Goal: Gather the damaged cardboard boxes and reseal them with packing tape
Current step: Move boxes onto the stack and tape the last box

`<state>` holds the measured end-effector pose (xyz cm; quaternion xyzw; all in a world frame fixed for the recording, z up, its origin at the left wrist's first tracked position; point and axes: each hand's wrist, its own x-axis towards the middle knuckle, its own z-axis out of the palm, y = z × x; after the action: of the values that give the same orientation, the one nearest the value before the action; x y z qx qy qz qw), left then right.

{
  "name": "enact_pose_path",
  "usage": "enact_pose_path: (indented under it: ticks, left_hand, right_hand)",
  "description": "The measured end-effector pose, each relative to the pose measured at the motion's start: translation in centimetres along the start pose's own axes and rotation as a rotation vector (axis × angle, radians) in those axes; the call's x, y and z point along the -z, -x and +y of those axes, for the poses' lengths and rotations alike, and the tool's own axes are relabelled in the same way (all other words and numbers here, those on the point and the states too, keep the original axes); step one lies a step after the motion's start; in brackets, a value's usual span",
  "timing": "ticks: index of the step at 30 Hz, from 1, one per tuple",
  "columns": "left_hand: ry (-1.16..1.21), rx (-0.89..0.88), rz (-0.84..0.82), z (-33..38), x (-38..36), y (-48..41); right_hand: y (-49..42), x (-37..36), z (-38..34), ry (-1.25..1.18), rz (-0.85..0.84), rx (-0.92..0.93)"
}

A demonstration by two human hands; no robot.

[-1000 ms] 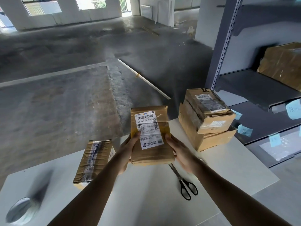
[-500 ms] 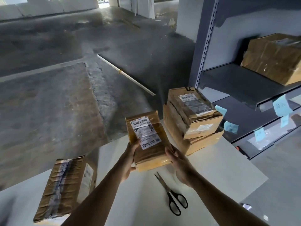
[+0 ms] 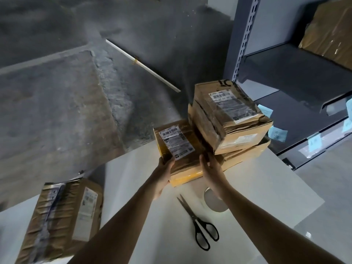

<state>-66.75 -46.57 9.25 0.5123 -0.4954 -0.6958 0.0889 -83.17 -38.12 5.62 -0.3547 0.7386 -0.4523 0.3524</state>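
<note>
Where the white table (image 3: 247, 187) comes closest to the camera, black scissors (image 3: 202, 228) lie flat with the blades closed and pointing away. Just beside them on the right a tape roll (image 3: 215, 203) lies flat, partly covered by the right forearm. At the left end of the table, well apart from both hands, a long box (image 3: 61, 216) lies with wrinkled tape along its top.

Further from the camera, the left hand (image 3: 163, 169) and the right hand (image 3: 211, 171) hold the small box (image 3: 181, 147) between them. The left hand grips its near left corner with the thumb on top, at the edge of the white label, and the right hand grips its near right side with curled fingers. The small box is tilted, label side up, and reaches away from the hands; whether its near edge touches the table I cannot tell. Its far right side is just beside a stack of two boxes (image 3: 230, 119), both dented.

Behind the stack stands a grey shelf rack (image 3: 285, 73) with blue notes (image 3: 277, 133) on its edges, and one more brown box (image 3: 331, 29) sits on its upper shelf.
</note>
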Motion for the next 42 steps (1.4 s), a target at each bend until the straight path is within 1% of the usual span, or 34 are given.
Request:
enact_pose_path:
  ticks: [2,6,9,12,14,16,20,22,26,29,33,35,39,42]
  left_hand:
    - [-0.047,0.008,0.014,-0.1,-0.4,-0.1]
    - [-0.135,0.0,0.015,-0.3,-0.1,-0.4]
    - [-0.195,-0.02,0.095,0.7,-0.2,1.2]
    - [-0.281,-0.02,0.172,1.3,-0.3,2.5]
    - [-0.348,-0.04,0.211,1.6,0.0,4.0]
    - [-0.381,-0.069,0.239,1.7,0.5,5.3]
    - [-0.452,-0.151,0.343,1.1,3.2,8.8]
    - [-0.45,-0.189,0.385,0.9,4.3,9.7]
    - [-0.402,-0.267,0.509,-0.8,8.3,12.6]
    - [-0.365,-0.337,0.593,-2.2,11.2,15.0]
    - [-0.535,-0.414,0.691,-4.0,15.3,18.6]
    - [-0.584,-0.43,0.736,-5.2,17.0,20.6]
    - [-0.629,-0.395,0.9,-8.0,19.7,23.0]
    - [-0.566,-0.32,0.907,-9.9,21.3,23.9]
  right_hand:
    - [-0.2,0.1,0.2,0.061,0.078,0.044]
    - [0.7,-0.1,0.0,0.092,0.143,0.069]
    - [1.8,0.1,-0.6,0.136,0.208,0.143]
    - [2.9,0.2,-1.1,0.197,0.28,0.305]
    - [3.9,0.3,-1.5,0.218,0.288,0.437]
    - [4.7,0.3,-1.9,0.241,0.248,0.501]
    - [6.4,-0.9,-3.9,0.213,0.093,0.47]
    - [6.3,-1.4,-4.9,0.192,0.058,0.436]
    - [7.2,-4.6,-7.7,0.15,-0.004,0.473]
    - [8.4,-7.4,-9.6,0.168,0.007,0.489]
    - [9.8,-11.2,-11.9,0.186,-0.074,0.448]
    - [10.9,-13.3,-12.7,0.182,-0.133,0.426]
    - [13.2,-17.0,-13.8,0.216,-0.265,0.387]
    - [14.6,-19.4,-14.2,0.232,-0.363,0.321]
